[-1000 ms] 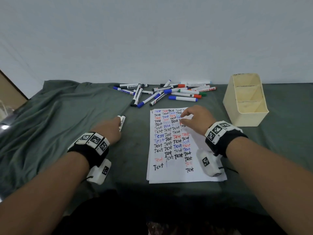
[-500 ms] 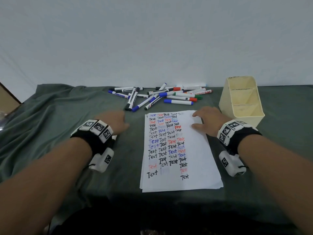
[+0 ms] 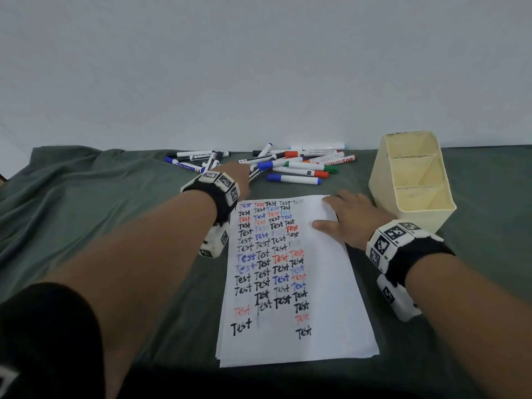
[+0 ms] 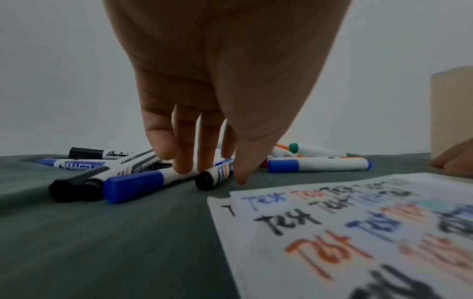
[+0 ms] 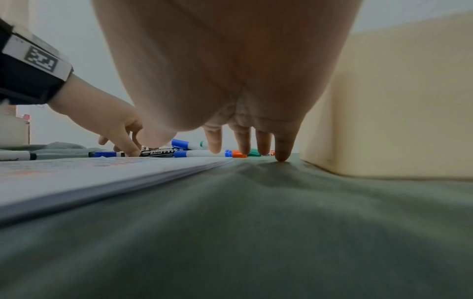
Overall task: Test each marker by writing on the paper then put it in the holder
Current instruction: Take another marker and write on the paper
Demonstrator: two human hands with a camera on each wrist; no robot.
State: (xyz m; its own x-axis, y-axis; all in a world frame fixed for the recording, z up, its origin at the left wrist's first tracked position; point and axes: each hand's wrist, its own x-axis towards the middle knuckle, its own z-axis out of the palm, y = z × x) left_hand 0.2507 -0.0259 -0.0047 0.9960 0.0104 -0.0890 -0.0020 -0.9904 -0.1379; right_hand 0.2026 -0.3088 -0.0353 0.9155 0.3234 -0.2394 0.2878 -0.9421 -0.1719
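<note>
Several whiteboard markers (image 3: pixel 293 165) lie in a loose pile at the back of the table. My left hand (image 3: pixel 236 174) reaches into the pile's near left side. In the left wrist view its straight fingers (image 4: pixel 184 161) come down on a blue-capped marker (image 4: pixel 135 185), and a black-ended marker (image 4: pixel 212 176) lies between the fingers and the thumb. It grips nothing. My right hand (image 3: pixel 351 217) lies flat on the top right edge of the paper (image 3: pixel 316 283), which is covered with "Test" words. The cream holder (image 3: pixel 383 180) stands just right of it, with no marker inside.
A wrinkled green cloth (image 3: pixel 100 203) covers the table, bunched at the left. The paper is a thin stack (image 5: pixel 76 174). The holder's wall (image 5: pixel 396 101) stands close beside my right fingers (image 5: pixel 281 153). A white wall rises behind the markers.
My left hand has moved forward from the cloth left of the paper to the marker pile. My right hand has slid from the paper's top to its right edge.
</note>
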